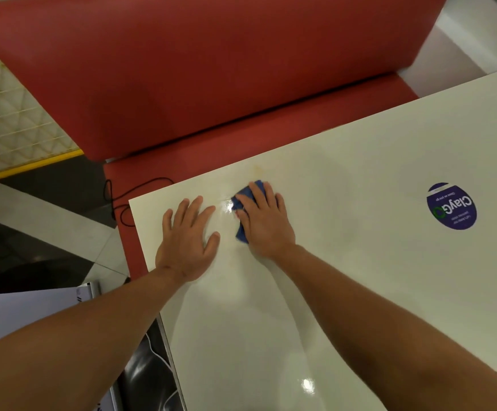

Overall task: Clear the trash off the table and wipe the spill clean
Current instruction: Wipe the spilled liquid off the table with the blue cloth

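Two hands lie on the white surface [359,262] near the middle of the frame, and one blue cloth [242,200]. The right hand [263,222] presses flat on the cloth, fingers [268,192] straight, so only its crumpled left and top edges show. The left hand [188,241] rests spread and holds nothing. A faint yellowish smear [257,169], possibly the spill, lies just above the cloth. One round purple sticker [451,206] sits at right.
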